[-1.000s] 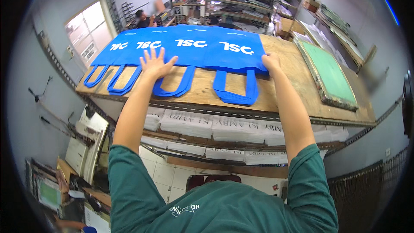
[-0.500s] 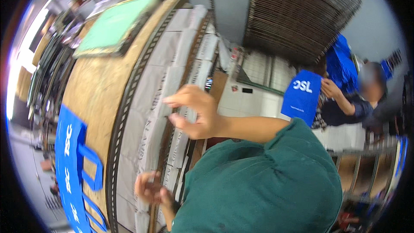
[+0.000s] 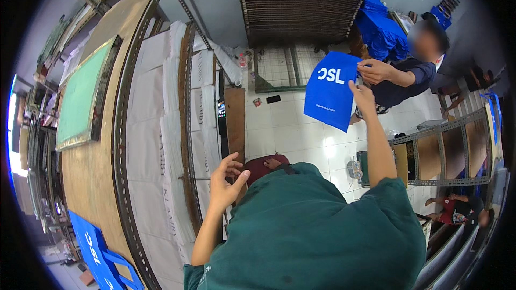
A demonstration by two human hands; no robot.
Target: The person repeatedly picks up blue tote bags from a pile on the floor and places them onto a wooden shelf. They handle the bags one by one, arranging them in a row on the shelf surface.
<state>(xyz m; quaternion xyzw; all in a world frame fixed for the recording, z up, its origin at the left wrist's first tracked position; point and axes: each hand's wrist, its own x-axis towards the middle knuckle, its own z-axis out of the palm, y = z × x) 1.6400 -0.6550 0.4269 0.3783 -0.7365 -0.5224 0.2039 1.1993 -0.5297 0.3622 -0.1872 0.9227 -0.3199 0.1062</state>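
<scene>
A blue fabric bag (image 3: 329, 88) with white print hangs tilted in the air, right of the middle; no handles show on it. My right hand (image 3: 363, 99) reaches out to its right edge, with its fingers closed on that edge. Just above, a co-worker's hand (image 3: 378, 71) grips the bag's upper right corner. My left hand (image 3: 227, 183) is raised beside the shelf, fingers spread, holding nothing. More blue bags with handles (image 3: 97, 252) lie at the near end of the wooden table, at lower left.
A wooden table (image 3: 88, 177) runs along the left, bearing a green-meshed screen frame (image 3: 83, 96). Under it are stacked pale packages (image 3: 145, 156). A wire rack (image 3: 301, 0) stands ahead; a blue pile (image 3: 381, 29) lies behind the co-worker. A red stool (image 3: 258, 172) is below me.
My view has turned right. My right hand has moved from over the packages to the blue fabric bag and taken hold of its edge. My left hand has opened out.
</scene>
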